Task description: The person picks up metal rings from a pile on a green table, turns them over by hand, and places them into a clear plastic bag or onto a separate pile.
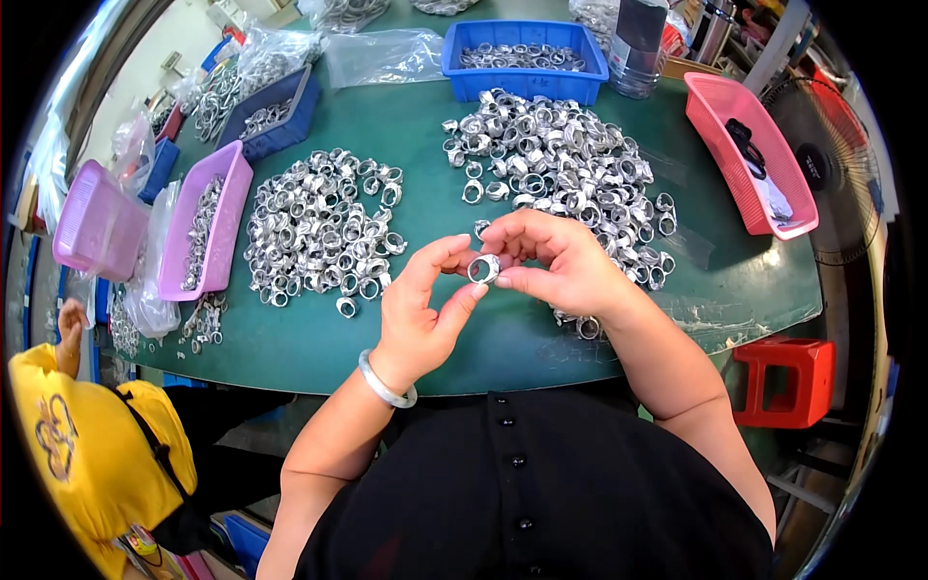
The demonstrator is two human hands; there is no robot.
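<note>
Between my two hands, above the near middle of the table, is a silvery metal ring (pixel 493 268) with a thicker part on one side. My left hand (pixel 422 314) wears a pale bangle and pinches the ring's left side with thumb and forefinger. The fingers of my right hand (pixel 565 263) close on its right side. A heap of similar metal rings (pixel 319 224) lies on the left of the green table (pixel 290 338). Another, larger heap of rings (pixel 551 145) spreads behind and beside my right hand, which hides part of it.
A blue bin (pixel 525 94) of rings stands at the back. To the left are a pink basket (pixel 237 193) and a dark blue bin (pixel 275 135). A pink basket (pixel 754 159) and a fan (pixel 822 164) are right. A red stool (pixel 788 382) stands below; a person in yellow (pixel 106 454) is at left.
</note>
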